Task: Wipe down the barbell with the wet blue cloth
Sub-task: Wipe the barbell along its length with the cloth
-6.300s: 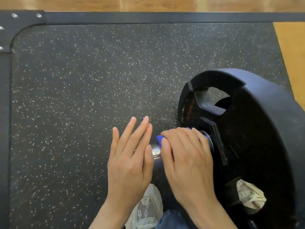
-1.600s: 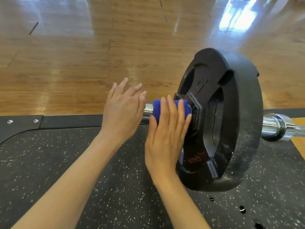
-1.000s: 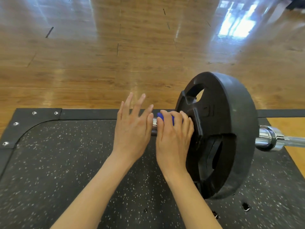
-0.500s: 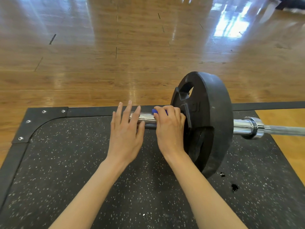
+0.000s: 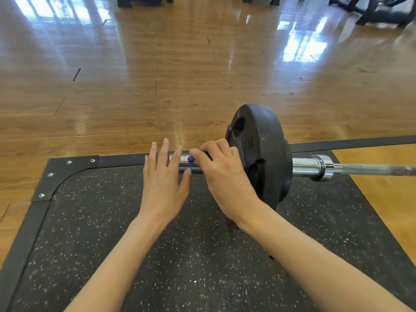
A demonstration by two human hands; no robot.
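Observation:
The barbell [image 5: 310, 168] lies across the black speckled mat, its chrome sleeve running left out of a black weight plate [image 5: 263, 154]. My right hand [image 5: 221, 170] curls over the sleeve end just left of the plate and grips the blue cloth [image 5: 191, 159] against the metal; only small bits of blue show between my fingers. Just left of it, my left hand [image 5: 164, 176] lies flat with straight, spread fingers over the sleeve's tip, holding nothing.
The rubber mat [image 5: 90, 221] has a black border with screws at its far left corner. Glossy wooden floor [image 5: 157, 75] stretches beyond it. Dark gym equipment bases [image 5: 380, 14] stand at the far top right. The bar's shaft runs off the right edge.
The view has pulled back and up from the plate. My right hand's fingers have curled tighter round the cloth, hiding more of it. My left hand stays flat beside it.

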